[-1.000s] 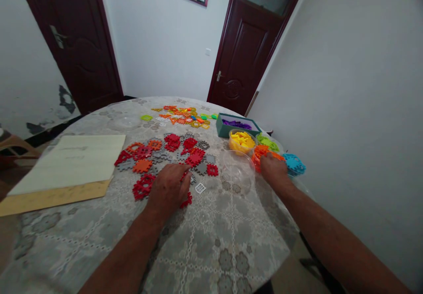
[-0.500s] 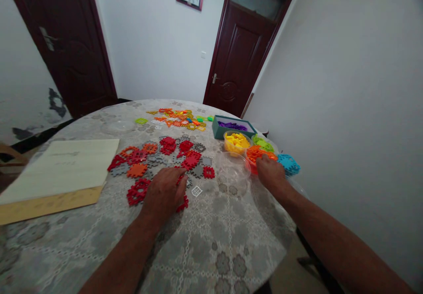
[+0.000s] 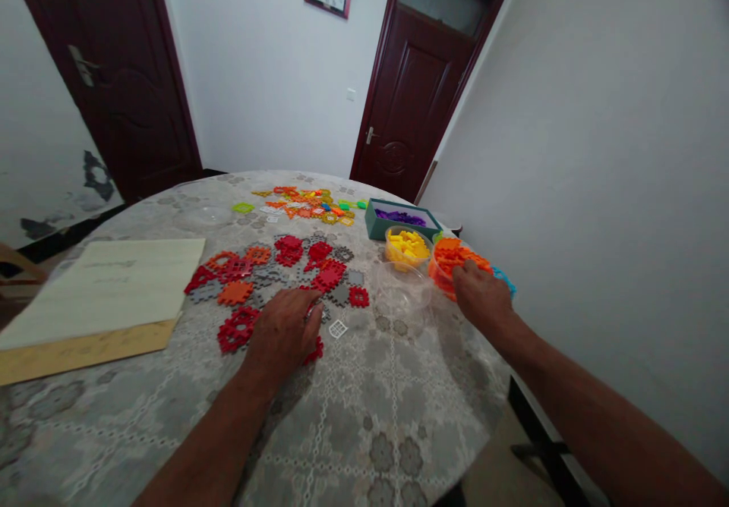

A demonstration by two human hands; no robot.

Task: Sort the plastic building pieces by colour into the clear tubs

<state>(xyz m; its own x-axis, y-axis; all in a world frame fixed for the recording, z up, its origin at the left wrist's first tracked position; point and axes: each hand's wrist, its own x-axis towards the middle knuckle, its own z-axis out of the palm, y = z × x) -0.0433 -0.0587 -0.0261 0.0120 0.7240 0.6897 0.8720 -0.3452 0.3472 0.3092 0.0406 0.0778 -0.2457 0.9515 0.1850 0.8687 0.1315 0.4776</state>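
Observation:
My right hand point(image 3: 481, 291) grips the near rim of a clear tub heaped with orange plastic pieces point(image 3: 456, 256). The tub is tilted and appears raised off the table, partly covering the blue pieces point(image 3: 506, 281) and the green pieces point(image 3: 438, 237) behind it. My left hand point(image 3: 285, 329) rests low on the table among red toothed building pieces point(image 3: 238, 330). Its thumb and fingers are apart, with red pieces under and beside them. A small white grid piece point(image 3: 338, 329) lies to its right.
A clear tub of yellow pieces point(image 3: 408, 246) and a green box point(image 3: 374, 222) with purple pieces stand behind. A transparent container point(image 3: 402, 298) is left of the orange tub. Mixed pieces point(image 3: 310, 203) lie farther back; paper sheets point(image 3: 114, 279) are at the left.
The orange tub has shifted slightly right and tilted in my right hand, now hiding most of the green and blue pieces. My left hand stays where it was.

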